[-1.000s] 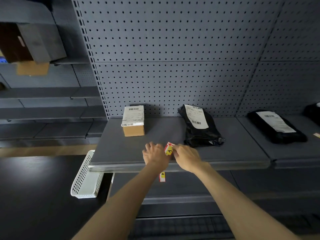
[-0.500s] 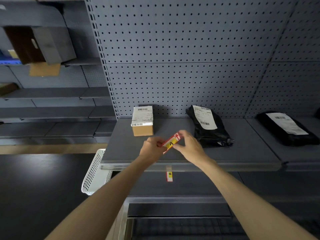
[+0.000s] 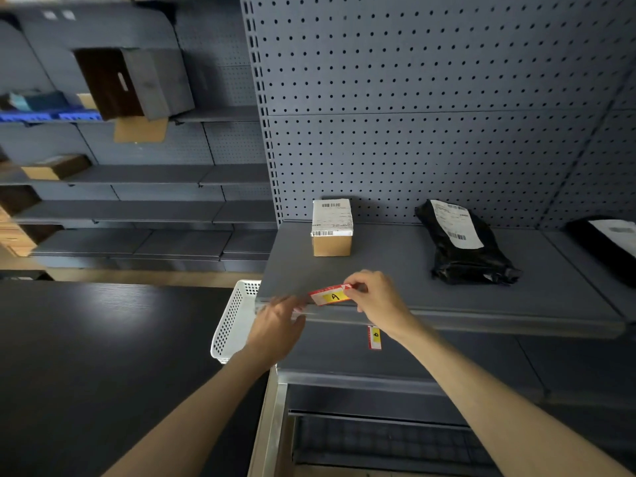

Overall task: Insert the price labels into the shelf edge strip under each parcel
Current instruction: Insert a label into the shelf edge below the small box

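A red and yellow price label marked "A" [image 3: 329,296] is pinched at its right end by my right hand [image 3: 377,299], just above the shelf edge strip [image 3: 481,323]. My left hand [image 3: 277,321] rests on the strip at the label's left end, fingers curled against the edge; whether it grips the label is unclear. Directly behind stands a small cardboard parcel [image 3: 331,227] with a white shipping label. A black bag parcel [image 3: 461,244] lies to its right. A second price label [image 3: 374,337] hangs below the strip.
A white perforated basket [image 3: 232,321] sits at the shelf's left end beside a dark table [image 3: 103,356]. Another black parcel [image 3: 609,246] lies at the far right. Pegboard backs the shelf. Boxes sit on shelves at the left.
Both hands carried the label left and down to the shelf's front edge, in front of the cardboard parcel. The label turned nearly level. My view shifted left.
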A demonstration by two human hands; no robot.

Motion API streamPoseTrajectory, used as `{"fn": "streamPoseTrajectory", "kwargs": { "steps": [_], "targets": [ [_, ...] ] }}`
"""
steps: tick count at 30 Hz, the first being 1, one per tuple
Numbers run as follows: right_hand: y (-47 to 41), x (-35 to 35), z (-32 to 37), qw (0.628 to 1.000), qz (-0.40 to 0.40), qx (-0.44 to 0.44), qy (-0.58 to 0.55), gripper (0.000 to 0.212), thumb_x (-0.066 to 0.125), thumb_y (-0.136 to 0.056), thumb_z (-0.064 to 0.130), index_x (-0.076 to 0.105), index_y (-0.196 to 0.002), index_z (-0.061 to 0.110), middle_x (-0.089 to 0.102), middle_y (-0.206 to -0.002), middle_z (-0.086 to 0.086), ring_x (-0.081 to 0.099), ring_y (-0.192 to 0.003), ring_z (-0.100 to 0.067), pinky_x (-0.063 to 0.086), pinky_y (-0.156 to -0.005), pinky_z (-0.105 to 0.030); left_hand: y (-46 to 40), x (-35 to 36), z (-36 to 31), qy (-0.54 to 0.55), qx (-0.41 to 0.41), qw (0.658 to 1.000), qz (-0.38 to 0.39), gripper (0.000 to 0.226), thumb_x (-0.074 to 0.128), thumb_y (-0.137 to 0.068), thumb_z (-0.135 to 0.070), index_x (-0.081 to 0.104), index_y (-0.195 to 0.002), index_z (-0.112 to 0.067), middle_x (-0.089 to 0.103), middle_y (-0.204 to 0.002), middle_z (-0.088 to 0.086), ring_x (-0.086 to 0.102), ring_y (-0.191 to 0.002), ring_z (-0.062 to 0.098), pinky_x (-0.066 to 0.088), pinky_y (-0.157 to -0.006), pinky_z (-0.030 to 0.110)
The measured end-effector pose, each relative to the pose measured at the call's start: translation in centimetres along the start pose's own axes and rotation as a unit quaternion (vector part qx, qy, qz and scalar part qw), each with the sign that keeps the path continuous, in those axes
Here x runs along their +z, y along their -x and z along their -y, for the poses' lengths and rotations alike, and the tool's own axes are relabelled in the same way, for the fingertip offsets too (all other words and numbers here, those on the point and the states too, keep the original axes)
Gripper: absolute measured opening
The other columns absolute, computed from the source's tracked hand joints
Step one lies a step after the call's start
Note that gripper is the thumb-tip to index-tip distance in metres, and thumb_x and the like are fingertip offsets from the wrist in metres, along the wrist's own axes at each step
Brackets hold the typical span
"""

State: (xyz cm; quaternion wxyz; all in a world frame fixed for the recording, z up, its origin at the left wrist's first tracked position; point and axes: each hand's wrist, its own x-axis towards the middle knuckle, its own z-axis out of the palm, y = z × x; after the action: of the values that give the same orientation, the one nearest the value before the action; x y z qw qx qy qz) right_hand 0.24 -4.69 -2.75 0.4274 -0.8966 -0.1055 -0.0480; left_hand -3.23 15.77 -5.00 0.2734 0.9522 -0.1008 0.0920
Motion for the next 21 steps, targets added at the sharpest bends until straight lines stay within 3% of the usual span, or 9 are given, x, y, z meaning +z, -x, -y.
{"fn": "streamPoseTrajectory", "kwargs": {
  "steps": [4, 10, 16, 21],
  "targets": [
    [-0.1, 0.5, -0.3, 1.000, -0.008, 0.005, 0.004, 0.013, 0.063, -0.092, 0.010, 0.073, -0.100, 0.011, 0.065, -0.089, -0.003, 0.057, -0.056, -0.007, 0.046, -0.047, -0.010, 0.7, 0.9, 0.2, -0.069, 0.056, 0.996, -0.025, 0.027, 0.062, -0.087, -0.009, 0.066, -0.113, -0.015, 0.065, -0.114, 0.002, 0.059, -0.106, 0.022, 0.053, -0.087, 0.038],
    [-0.3, 1.4, -0.5, 1.000, -0.002, 0.005, 0.017, 0.012, 0.063, -0.092, 0.012, 0.073, -0.099, 0.015, 0.060, -0.084, 0.007, 0.058, -0.051, -0.005, 0.046, -0.048, -0.010, 0.7, 1.1, 0.2, -0.070, 0.063, 0.995, -0.037, 0.024, 0.060, -0.088, -0.009, 0.067, -0.110, -0.015, 0.064, -0.113, 0.000, 0.057, -0.103, 0.023, 0.052, -0.084, 0.038],
    [-0.4, 2.5, -0.5, 0.997, 0.031, -0.002, 0.066, 0.015, 0.060, -0.094, 0.012, 0.073, -0.099, 0.012, 0.057, -0.084, 0.004, 0.055, -0.061, -0.006, 0.039, -0.056, -0.017, 1.2, 1.3, 0.7, -0.054, 0.073, 0.995, -0.042, 0.024, 0.060, -0.086, -0.006, 0.068, -0.108, -0.011, 0.065, -0.112, 0.001, 0.058, -0.102, 0.022, 0.054, -0.082, 0.038],
    [-0.3, 2.8, -0.3, 0.990, 0.053, -0.029, 0.129, 0.020, 0.052, -0.098, 0.012, 0.071, -0.092, 0.012, 0.052, -0.083, -0.001, 0.055, -0.072, -0.020, 0.044, -0.061, -0.032, 1.3, 1.4, 0.9, -0.053, 0.072, 0.995, -0.040, 0.026, 0.061, -0.085, -0.005, 0.067, -0.109, -0.011, 0.065, -0.109, 0.002, 0.057, -0.102, 0.023, 0.054, -0.080, 0.039]
  ]
}}
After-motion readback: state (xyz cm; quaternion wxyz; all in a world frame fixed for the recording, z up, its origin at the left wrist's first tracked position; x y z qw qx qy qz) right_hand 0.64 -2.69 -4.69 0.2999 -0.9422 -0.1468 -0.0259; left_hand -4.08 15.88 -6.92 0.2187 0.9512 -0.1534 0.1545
